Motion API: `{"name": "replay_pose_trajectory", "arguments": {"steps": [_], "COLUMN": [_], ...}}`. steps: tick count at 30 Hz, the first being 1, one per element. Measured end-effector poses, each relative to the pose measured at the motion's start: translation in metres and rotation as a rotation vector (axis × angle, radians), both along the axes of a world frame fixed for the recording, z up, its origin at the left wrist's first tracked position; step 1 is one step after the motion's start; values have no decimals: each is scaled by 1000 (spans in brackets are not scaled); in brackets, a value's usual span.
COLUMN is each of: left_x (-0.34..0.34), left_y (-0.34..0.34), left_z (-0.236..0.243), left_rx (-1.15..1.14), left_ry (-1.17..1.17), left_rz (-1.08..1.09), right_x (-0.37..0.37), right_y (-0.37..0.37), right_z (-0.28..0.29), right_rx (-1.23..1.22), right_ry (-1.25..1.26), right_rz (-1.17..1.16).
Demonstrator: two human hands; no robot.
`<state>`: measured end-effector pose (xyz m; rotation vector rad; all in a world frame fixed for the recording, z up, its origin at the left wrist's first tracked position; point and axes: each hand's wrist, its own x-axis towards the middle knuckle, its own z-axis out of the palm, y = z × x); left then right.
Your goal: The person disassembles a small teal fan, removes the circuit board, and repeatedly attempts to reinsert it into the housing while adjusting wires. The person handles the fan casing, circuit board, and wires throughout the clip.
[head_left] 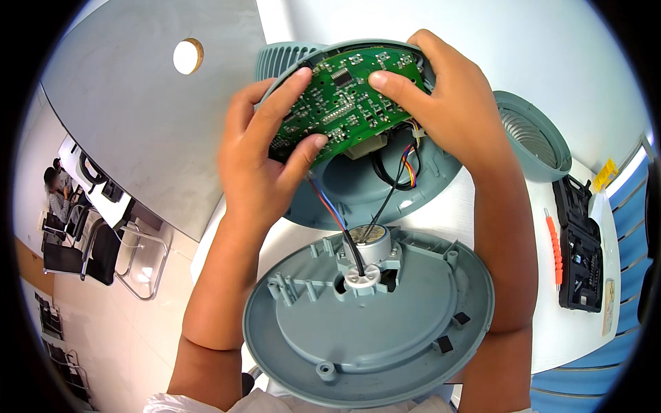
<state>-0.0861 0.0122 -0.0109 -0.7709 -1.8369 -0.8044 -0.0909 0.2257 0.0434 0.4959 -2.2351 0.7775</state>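
A green circuit board [348,96] sits tilted at the top of a grey-green round housing [430,172]. My left hand [265,148] grips the board's left end, thumb on its lower edge and fingers on its upper left corner. With its thumb pressed on the board's face, my right hand [454,100] grips the right end; its other fingers curl behind the housing's rim. Below the board hang coloured wires [411,168]. Nearer me lies a round grey-green base cover [365,330] with a small motor [372,244]. Red, blue and black wires [327,206] run from it up to the housing.
At the right on the white table [551,344] stand a ribbed round cover [537,141], an orange-handled screwdriver [554,248] and an open black tool case [580,255]. A grey table [151,103] with a round hole is at the left. Chairs [103,255] stand beyond it.
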Motion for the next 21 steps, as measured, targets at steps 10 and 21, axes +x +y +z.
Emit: {"name": "replay_pose_trajectory", "arguments": {"steps": [10, 21], "left_x": [3, 6], "left_y": [1, 0], "left_z": [3, 6], "left_rx": [-7, 2], "left_ry": [-16, -55], "left_rz": [41, 25], "right_x": [0, 0], "right_y": [2, 1], "right_z": [0, 1], "right_rx": [-17, 17], "right_ry": [-6, 17], "right_rz": [75, 58]}}
